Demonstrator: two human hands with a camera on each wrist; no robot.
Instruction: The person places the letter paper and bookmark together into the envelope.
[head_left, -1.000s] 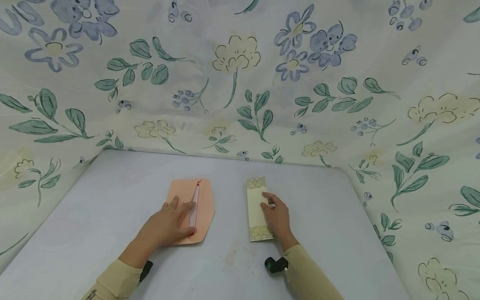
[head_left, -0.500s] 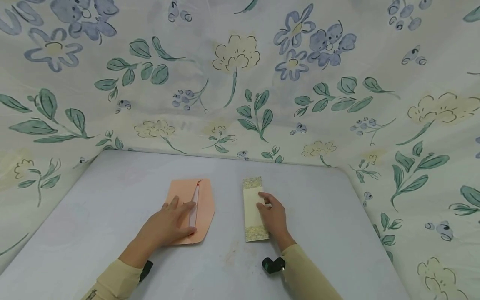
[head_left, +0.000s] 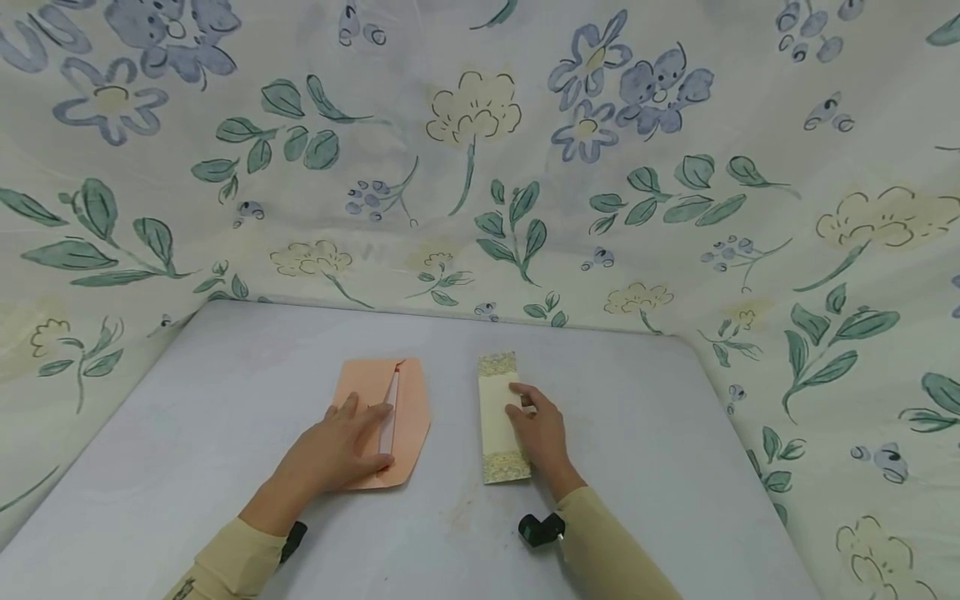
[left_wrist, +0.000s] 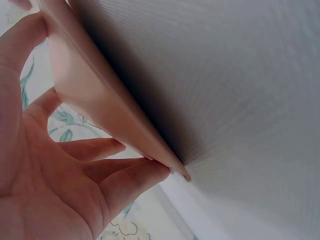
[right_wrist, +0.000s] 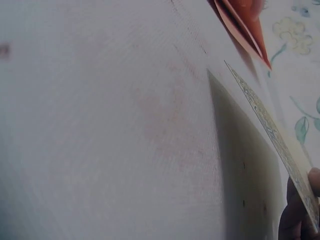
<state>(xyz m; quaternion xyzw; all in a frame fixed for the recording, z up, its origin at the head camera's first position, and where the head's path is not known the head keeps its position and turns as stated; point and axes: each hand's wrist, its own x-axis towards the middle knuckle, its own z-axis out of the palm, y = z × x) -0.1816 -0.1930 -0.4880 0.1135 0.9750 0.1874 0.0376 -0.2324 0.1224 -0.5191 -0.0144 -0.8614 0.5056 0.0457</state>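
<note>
A peach paper envelope (head_left: 412, 417) lies on the table left of centre, a narrow opening down its middle showing a pale inside. My left hand (head_left: 330, 446) rests on it with spread fingers, thumb near the opening's lower end. In the left wrist view, those fingertips touch the face of the envelope (left_wrist: 95, 95). To the right, my right hand (head_left: 545, 433) pinches the right edge of a cream card (head_left: 495, 417) with speckled gold-green bands at both ends. From the right wrist, the card (right_wrist: 280, 135) appears tilted above the table, its shadow beneath.
The white tabletop (head_left: 637, 467) carries faint reddish smudges between the hands. Floral cloth (head_left: 480, 167) hangs behind and at both sides. A black wrist device (head_left: 542, 529) sits by the right sleeve.
My right hand has moved steadily left with the card, bringing it closer to the envelope. My left hand and the envelope have stayed in place.
</note>
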